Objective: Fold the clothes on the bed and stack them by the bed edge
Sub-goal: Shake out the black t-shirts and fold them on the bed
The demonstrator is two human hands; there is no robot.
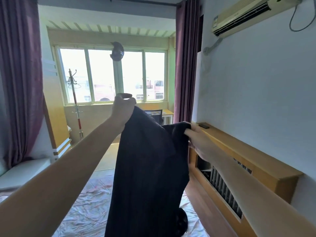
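Observation:
A dark navy garment (148, 168) hangs in the air in front of me, held up by its top edge. My left hand (124, 108) grips the upper left corner, raised high. At the upper right corner my right hand (196, 139) pinches the cloth, a little lower. The garment's lower part drops down to the bed (89, 212), which has a pale sheet with faint pink marks. A dark bunched bit of cloth (182, 219) lies at the garment's foot on the sheet.
A wooden headboard shelf (248, 161) with slatted openings runs along the right wall, a small dark object (203, 125) on top. A coat stand (75, 103) stands by the window. Purple curtains hang left and right. An air conditioner (248, 14) is mounted high right.

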